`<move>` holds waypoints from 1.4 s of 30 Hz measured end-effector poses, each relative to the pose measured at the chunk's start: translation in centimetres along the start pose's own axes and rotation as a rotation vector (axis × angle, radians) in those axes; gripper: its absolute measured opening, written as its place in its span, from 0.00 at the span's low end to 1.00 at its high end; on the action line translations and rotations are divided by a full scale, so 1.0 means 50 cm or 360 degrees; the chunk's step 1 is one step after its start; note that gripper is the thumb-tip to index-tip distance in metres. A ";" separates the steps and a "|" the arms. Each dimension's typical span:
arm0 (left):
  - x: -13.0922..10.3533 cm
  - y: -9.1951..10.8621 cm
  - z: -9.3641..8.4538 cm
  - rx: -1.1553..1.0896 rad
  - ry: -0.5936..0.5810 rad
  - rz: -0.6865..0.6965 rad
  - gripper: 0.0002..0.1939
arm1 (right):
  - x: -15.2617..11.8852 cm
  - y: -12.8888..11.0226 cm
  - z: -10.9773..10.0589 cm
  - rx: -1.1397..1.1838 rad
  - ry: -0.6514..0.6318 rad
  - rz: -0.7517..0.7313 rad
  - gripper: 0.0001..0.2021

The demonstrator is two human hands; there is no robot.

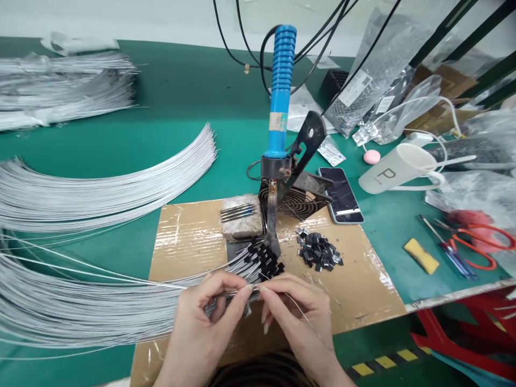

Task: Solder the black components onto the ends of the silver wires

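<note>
At the front of the cardboard sheet (363,290), my left hand (213,317) and my right hand (296,312) meet, each in a pinch. My left fingertips close on a thin grey wire. A fine strand (304,317) runs from my right fingertips across that palm. What sits between the fingertips is too small to tell. Just behind them lies a bundle of grey wires (121,306) with black ends (266,260). A blue-handled soldering iron (282,80) stands upright in a holder, beside a block (242,217). Small black pieces (318,250) lie in a pile to the right.
More wire bundles (121,193) lie at left. At right are a phone (342,196), a white mug (397,166), a yellow sponge (421,256), orange-handled scissors (479,247) and plastic bags (374,75). Black cables hang behind the iron. A red stool (455,333) stands below the table edge.
</note>
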State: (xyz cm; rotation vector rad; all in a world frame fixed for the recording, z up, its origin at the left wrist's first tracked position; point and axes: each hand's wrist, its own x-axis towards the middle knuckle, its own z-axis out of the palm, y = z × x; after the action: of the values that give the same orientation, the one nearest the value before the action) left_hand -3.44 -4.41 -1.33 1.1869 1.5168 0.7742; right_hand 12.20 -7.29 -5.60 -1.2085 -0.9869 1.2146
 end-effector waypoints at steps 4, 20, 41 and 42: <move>-0.001 -0.005 0.000 -0.0023 -0.0013 -0.0007 0.11 | 0.001 0.002 0.004 0.0264 -0.0024 0.0162 0.08; -0.008 -0.026 0.002 0.0121 -0.0018 0.0117 0.15 | -0.005 0.015 0.012 0.0792 -0.0083 0.0557 0.06; -0.010 -0.016 -0.009 0.0241 -0.0184 0.0197 0.14 | -0.003 0.006 -0.002 0.0892 -0.0122 0.0815 0.13; -0.009 -0.019 -0.011 0.0255 -0.0202 0.0241 0.13 | -0.003 0.006 -0.002 0.0897 -0.0128 0.0820 0.13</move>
State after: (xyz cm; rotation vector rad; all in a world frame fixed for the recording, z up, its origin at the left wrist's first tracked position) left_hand -4.23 -5.07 -1.89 1.4564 1.4163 0.6720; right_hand 12.24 -7.49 -5.91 -0.9819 -0.3349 1.8070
